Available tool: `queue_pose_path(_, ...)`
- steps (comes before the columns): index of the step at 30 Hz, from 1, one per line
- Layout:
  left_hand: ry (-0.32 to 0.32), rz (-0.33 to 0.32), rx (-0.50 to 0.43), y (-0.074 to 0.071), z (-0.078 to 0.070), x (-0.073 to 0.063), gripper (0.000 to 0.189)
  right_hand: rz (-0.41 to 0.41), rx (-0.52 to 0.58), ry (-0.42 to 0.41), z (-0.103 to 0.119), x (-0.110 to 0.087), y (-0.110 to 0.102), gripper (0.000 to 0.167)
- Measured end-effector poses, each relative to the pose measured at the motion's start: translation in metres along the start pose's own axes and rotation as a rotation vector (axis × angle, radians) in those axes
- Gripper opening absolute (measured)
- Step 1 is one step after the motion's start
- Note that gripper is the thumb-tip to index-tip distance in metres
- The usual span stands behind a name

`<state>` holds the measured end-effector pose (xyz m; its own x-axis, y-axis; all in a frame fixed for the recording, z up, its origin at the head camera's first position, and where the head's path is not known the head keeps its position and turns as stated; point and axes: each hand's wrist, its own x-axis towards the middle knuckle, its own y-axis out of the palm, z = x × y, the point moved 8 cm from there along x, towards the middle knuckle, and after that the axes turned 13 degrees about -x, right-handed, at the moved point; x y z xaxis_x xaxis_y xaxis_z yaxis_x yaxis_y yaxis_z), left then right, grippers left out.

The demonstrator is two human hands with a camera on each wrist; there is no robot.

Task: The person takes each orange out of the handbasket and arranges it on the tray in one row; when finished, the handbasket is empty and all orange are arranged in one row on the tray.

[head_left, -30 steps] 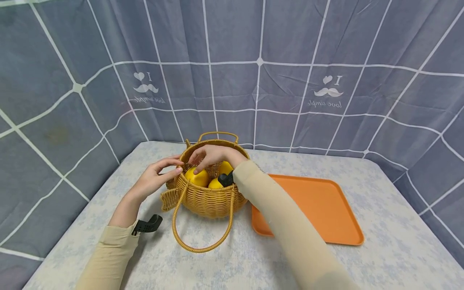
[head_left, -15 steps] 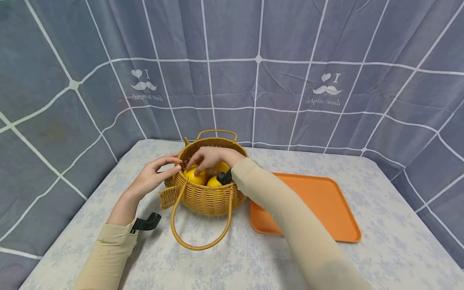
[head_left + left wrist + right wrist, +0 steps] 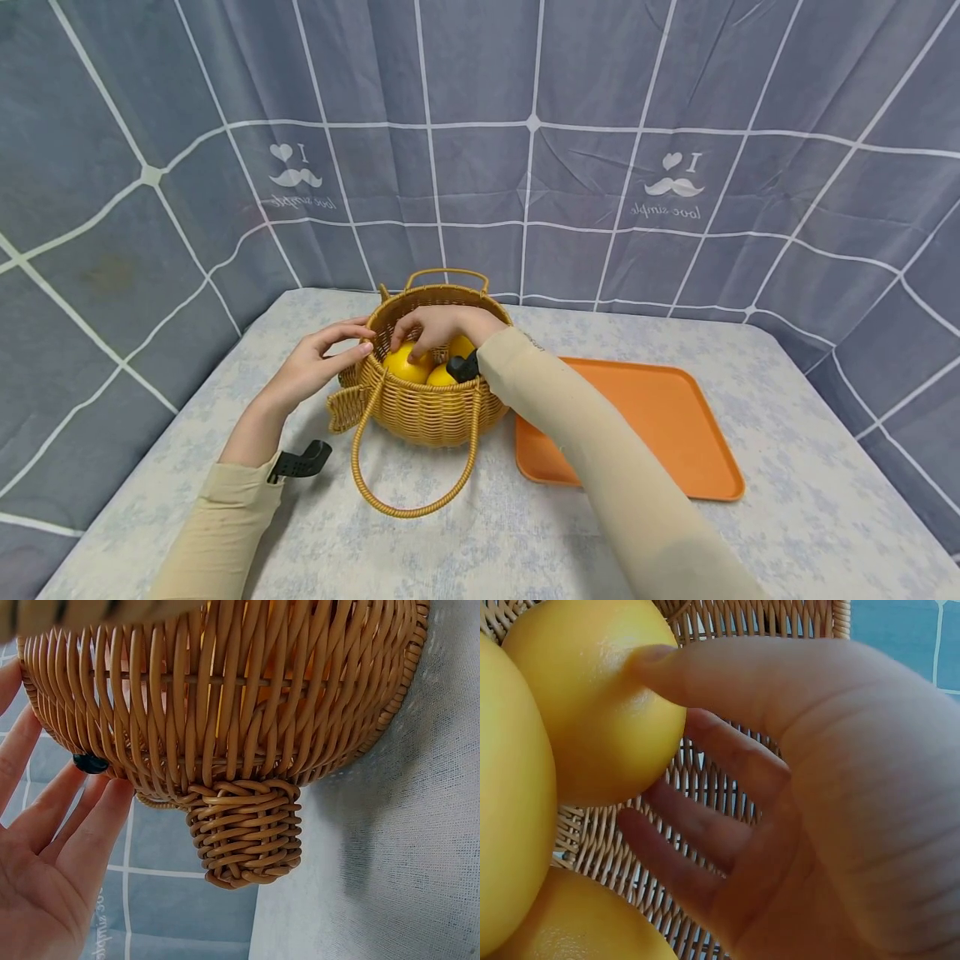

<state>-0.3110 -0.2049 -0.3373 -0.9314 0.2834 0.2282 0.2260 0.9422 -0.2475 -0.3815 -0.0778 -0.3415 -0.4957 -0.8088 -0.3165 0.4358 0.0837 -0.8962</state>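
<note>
A fish-shaped wicker basket (image 3: 431, 419) stands on the table with several yellow-orange oranges inside. My right hand (image 3: 448, 325) reaches in over the rim and holds the leftmost orange (image 3: 405, 367). In the right wrist view the thumb lies on top of that orange (image 3: 592, 697), with fingers bent along its far side. Two more oranges show beside it, one at the left edge (image 3: 510, 802) and one below (image 3: 585, 922). My left hand (image 3: 318, 362) steadies the basket's left side, its fingers loosely extended and tips touching the wicker (image 3: 225, 712) near a dark bead eye (image 3: 90, 763).
To the basket's right an orange tray (image 3: 667, 425) lies flat, partly under the right sleeve (image 3: 592, 433). One basket handle (image 3: 408, 511) hangs down onto the table at the front; the other stands up at the back. A blue-grey checked curtain (image 3: 480, 175) surrounds the table.
The right hand's fingers have settled around the leftmost orange, which has shifted slightly right. The left hand stays at the basket. The whole view has drifted a little.
</note>
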Motion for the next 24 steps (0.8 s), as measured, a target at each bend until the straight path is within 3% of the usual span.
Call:
queue_pose_path(7, -0.005, -0.006, -0.001, -0.0003, -0.0001, -0.0006, 0.039, 0.057, 0.018, 0.045, -0.003, -0.0005, 0.0053, 0.039)
queue_pose_path(15, -0.004, -0.006, 0.002, 0.0, 0.0008, 0.0001, 0.039, 0.035, 0.01, 0.019, -0.0009, -0.0035, 0.0032, 0.023)
queue_pose_path(24, -0.002, -0.009, 0.002, -0.0003, 0.0, -0.0009, 0.04, 0.084, 0.027, 0.057, -0.0036, -0.0052, 0.0078, 0.038)
